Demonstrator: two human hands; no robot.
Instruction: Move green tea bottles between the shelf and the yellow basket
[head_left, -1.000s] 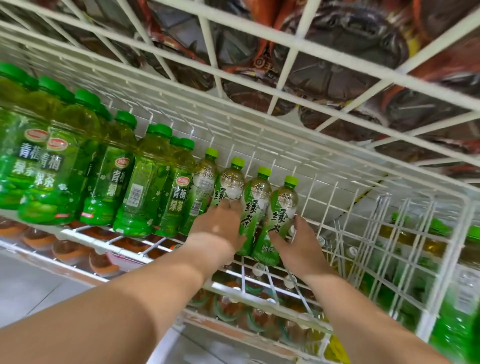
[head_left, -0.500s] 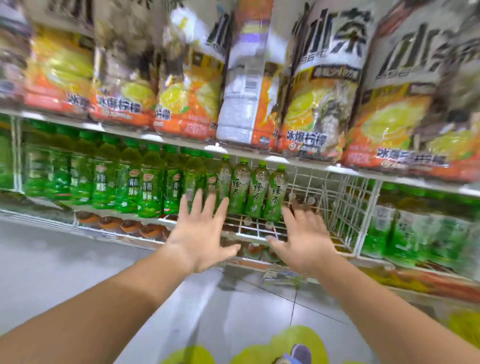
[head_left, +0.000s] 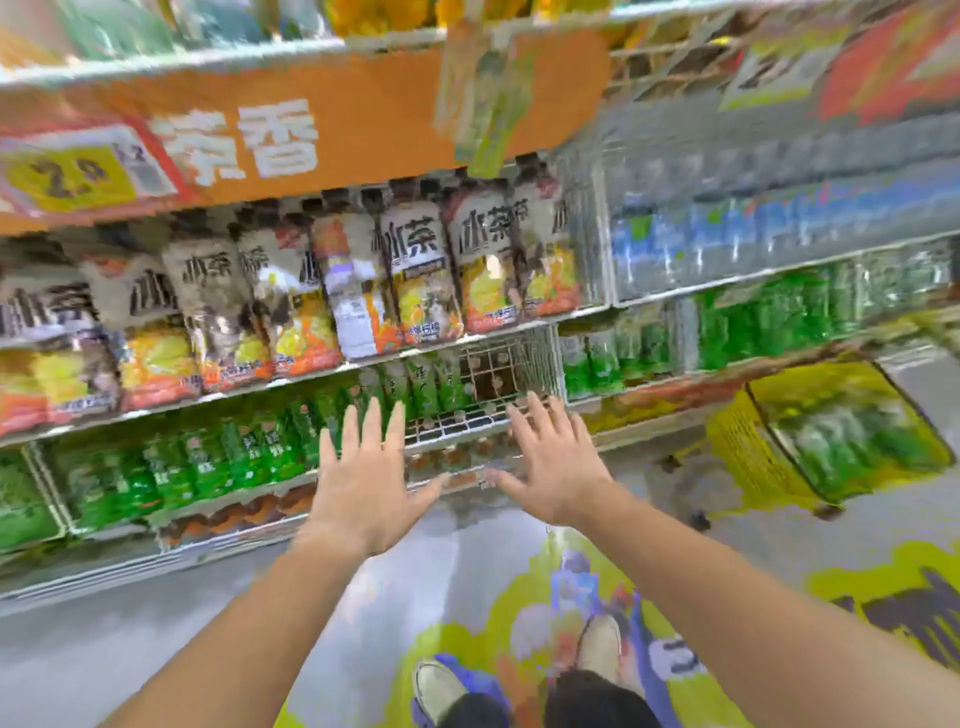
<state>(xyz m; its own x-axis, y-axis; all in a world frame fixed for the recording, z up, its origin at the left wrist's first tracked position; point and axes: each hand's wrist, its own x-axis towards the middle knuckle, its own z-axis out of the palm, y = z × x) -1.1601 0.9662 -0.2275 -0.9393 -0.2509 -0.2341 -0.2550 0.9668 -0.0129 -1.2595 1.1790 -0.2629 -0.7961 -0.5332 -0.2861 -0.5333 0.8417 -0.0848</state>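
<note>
**A:** What has changed in the last second?

**B:** A second ago both hands were wrapped round the green tea bottles (head_left: 426, 384). Now they have let go and drawn back from the wire shelf (head_left: 498, 374). The bottles stay upright at the left end of that shelf, and its right part is bare grid. The view has backed off too, so a yellow basket (head_left: 743, 447) now shows.

**A:** Where is the basket?

**B:** It is on the floor (head_left: 156, 649), down and to the right of the wire shelf and well apart from it. It holds packed green bottles (head_left: 852, 436), too blurred to read.

**A:** And the room?

**B:** It is a shop aisle. Just above the wire shelf stands a row of iced tea bottles (head_left: 415, 270), with an orange banner (head_left: 363, 119) higher still. Left of the wire shelf, more green drinks (head_left: 208, 462) fill the same level. Below it the floor is grey, with a yellow sticker (head_left: 467, 639) where the person's shoes (head_left: 439, 686) stand.

**A:** What are the hands doing?

**B:** The left hand (head_left: 363, 488) hangs in front of the wire shelf's left end. Its fingers are straight and fanned wide, and it holds nothing. The right hand (head_left: 556, 467) hangs before the shelf's front rim, spread the same way and also empty. Neither grips a bottle.
</note>
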